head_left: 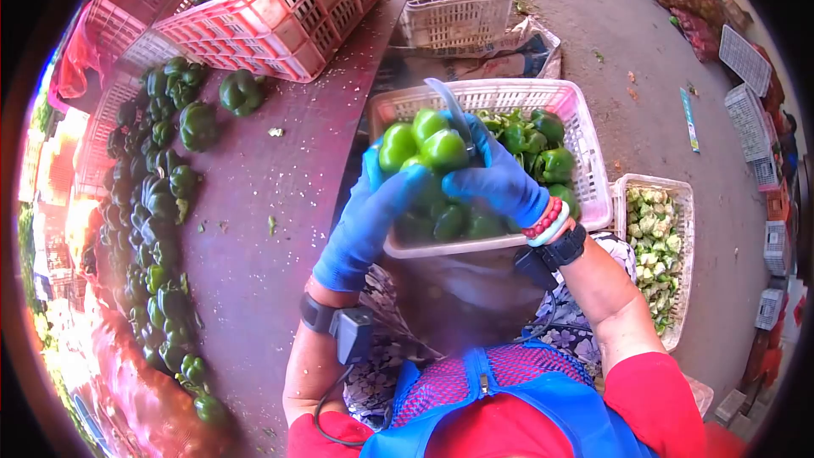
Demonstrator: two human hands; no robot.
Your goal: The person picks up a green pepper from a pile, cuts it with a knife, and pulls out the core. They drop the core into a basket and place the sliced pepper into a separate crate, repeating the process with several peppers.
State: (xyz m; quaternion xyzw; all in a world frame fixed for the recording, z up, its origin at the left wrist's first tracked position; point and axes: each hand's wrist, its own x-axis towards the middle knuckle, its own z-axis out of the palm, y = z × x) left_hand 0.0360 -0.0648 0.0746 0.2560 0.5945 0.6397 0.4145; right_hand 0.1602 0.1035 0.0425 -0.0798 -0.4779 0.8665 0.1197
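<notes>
Green bell pepper (421, 146) is held up over the white basket (588, 171), at its left end. Left hand (373, 216) cups it from below-left, grip clenched on the pepper. Right hand (500, 182) touches its right side, grip clenched on a knife (448, 106); the blade's long axis runs up along the pepper's right edge. Table (271, 203) lies left of the basket.
</notes>
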